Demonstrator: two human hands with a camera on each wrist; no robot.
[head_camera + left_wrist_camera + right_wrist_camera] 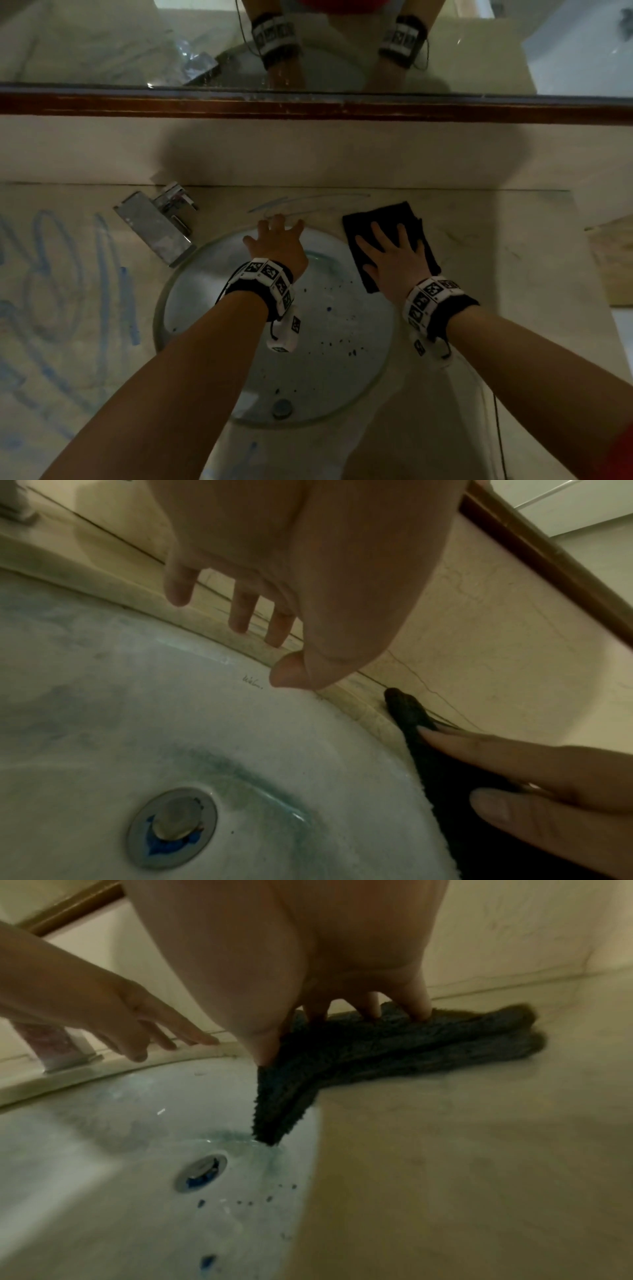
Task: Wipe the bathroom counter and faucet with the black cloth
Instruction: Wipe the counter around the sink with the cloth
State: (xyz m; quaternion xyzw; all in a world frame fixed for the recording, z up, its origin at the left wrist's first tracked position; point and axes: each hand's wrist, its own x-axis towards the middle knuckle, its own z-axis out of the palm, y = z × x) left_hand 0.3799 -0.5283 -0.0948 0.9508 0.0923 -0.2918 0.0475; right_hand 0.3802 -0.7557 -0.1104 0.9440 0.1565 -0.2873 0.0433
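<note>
The black cloth (383,214) lies folded on the beige counter (496,240) just right of the round white sink (212,308). My right hand (390,253) presses flat on it with fingers spread. In the right wrist view one corner of the cloth (287,1104) droops over the rim into the basin. My left hand (279,236) rests open on the sink's far rim, fingers straight, holding nothing. The chrome faucet (157,222) stands at the back left, apart from both hands. Blue scribbles (51,291) cover the counter's left side, and a faint blue line (308,202) runs behind the sink.
A mirror with a brown wooden ledge (308,108) runs along the back wall. The basin holds blue specks (240,1202) and a metal drain (173,829) with blue residue. A tan flat object (613,260) lies at the counter's right edge.
</note>
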